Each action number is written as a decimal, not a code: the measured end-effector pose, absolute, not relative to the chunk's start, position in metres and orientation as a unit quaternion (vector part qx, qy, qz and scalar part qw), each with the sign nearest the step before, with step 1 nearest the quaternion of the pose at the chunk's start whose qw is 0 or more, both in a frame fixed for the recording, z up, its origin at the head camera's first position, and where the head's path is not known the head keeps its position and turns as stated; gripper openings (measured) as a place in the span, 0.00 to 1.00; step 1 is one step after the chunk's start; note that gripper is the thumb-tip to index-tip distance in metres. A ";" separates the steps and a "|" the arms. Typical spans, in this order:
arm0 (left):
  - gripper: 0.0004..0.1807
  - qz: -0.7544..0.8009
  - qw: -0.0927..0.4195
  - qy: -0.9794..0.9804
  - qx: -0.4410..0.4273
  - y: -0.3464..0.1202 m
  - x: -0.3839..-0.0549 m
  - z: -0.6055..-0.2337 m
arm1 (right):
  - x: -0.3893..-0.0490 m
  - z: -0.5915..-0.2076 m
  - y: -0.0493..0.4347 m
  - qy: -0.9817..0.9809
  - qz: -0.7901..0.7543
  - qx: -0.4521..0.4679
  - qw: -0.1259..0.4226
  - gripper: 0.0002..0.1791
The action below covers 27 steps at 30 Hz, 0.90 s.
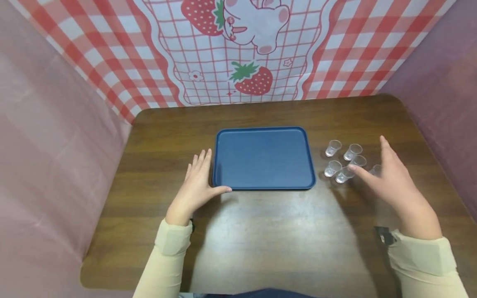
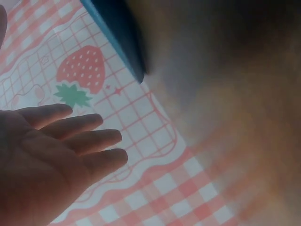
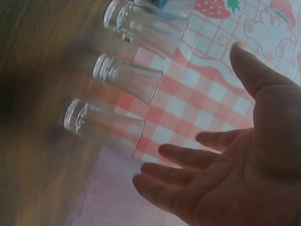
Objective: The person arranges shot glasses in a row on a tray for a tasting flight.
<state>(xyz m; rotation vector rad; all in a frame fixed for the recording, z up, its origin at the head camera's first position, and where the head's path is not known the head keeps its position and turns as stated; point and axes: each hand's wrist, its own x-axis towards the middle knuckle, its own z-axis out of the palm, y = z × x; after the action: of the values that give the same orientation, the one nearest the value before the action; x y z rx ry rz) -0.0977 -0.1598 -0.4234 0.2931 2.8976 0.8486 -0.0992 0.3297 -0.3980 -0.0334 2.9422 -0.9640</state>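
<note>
A dark blue rectangular tray [image 1: 264,157] lies flat on the table, its surface bare. Beside its left edge is my left hand [image 1: 195,186], fingers straight and thumb spread toward the tray's near left corner; whether the thumb touches it I cannot tell. In the left wrist view that hand [image 2: 61,150] holds nothing. Several small clear shot glasses [image 1: 333,167] stand upright in a loose group right of the tray. My right hand [image 1: 395,178] hovers over their right side, fingers extended, partly hiding some. The right wrist view shows glasses [image 3: 127,80] apart from the empty right hand [image 3: 225,155].
The brown wooden table [image 1: 283,240] has rounded corners. Behind it hangs a red-and-white checked cloth [image 1: 123,54] with strawberry prints. Pink fabric [image 1: 48,136] flanks the left side, and a mauve one [image 1: 439,91] the right.
</note>
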 end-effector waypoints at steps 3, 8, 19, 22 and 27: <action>0.69 0.290 0.053 0.950 0.101 -0.160 -0.101 -0.427 | -0.099 -0.397 0.336 0.948 -0.315 -0.002 0.042 0.63; 0.71 0.307 0.060 0.944 0.106 -0.160 -0.105 -0.431 | -0.098 -0.395 0.345 0.950 -0.306 0.008 0.066 0.63; 0.75 0.246 0.104 0.959 0.098 -0.156 -0.116 -0.433 | -0.105 -0.399 0.358 0.954 -0.280 -0.014 0.104 0.63; 0.75 0.221 0.111 0.965 0.092 -0.155 -0.118 -0.432 | -0.109 -0.403 0.360 0.956 -0.274 -0.014 0.106 0.60; 0.77 0.184 0.133 0.971 0.078 -0.153 -0.122 -0.428 | -0.113 -0.407 0.365 0.957 -0.270 -0.009 0.104 0.58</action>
<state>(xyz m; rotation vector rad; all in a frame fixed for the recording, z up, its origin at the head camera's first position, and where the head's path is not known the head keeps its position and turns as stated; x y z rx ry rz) -0.1216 -0.1530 -0.4284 0.2253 2.8157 0.5346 -0.1129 0.3647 -0.4072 -0.0251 2.8225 -0.7974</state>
